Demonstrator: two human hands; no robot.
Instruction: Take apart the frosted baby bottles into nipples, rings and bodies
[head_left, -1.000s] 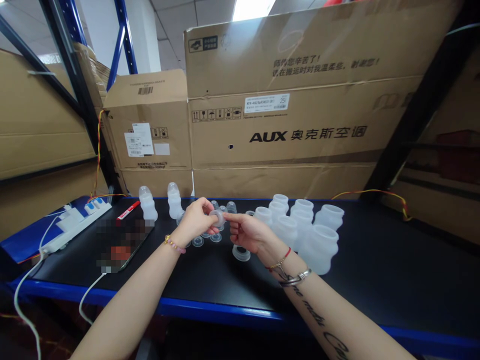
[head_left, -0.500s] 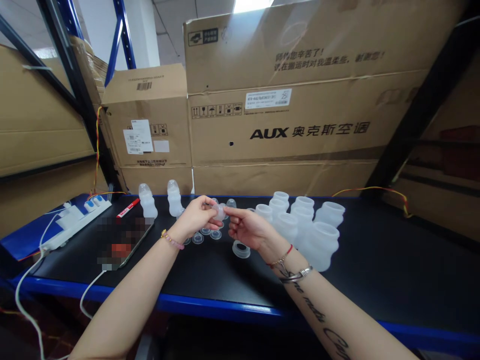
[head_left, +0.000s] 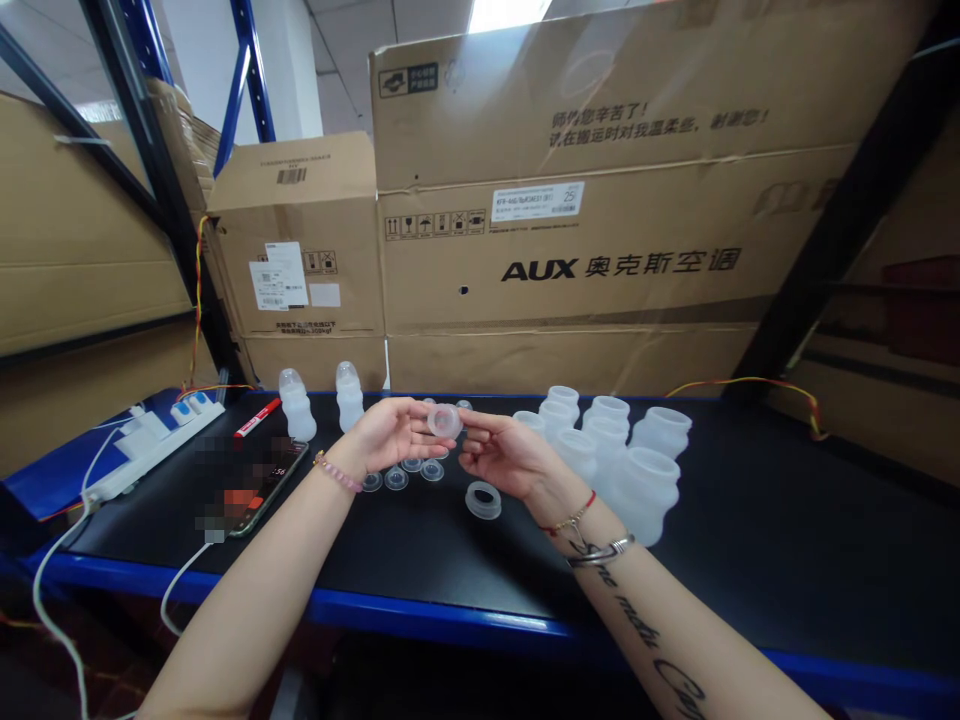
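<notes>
Clear teat (head_left: 444,421) raised above the black tabletop (head_left: 420,555), between my 2 hands. Left hand (head_left: 394,436): fingers loosely closed on the teat. Right hand (head_left: 514,458): index fingertip at its edge, other fingers curled; cannot tell whether it pinches. Translucent ring (head_left: 483,500) flat on tabletop; 2 capped bottles (head_left: 298,407) upright, left of my hands

Hands (head_left: 394,435), 2; translucent round fitting (head_left: 445,421) in hand, 1; clear bottle nipples (head_left: 432,470), at least 4, others partly hidden; translucent collar ring (head_left: 481,514), 1; capped bottles (head_left: 300,415), 2; open-mouthed bottles (head_left: 649,500), about 8, overlap prevents exact count; red marker (head_left: 258,417), 1; smartphone (head_left: 271,490), 1; power strip (head_left: 161,455), 1; beaded bracelet (head_left: 339,473), 1; silver bangle (head_left: 602,552), 1
</notes>
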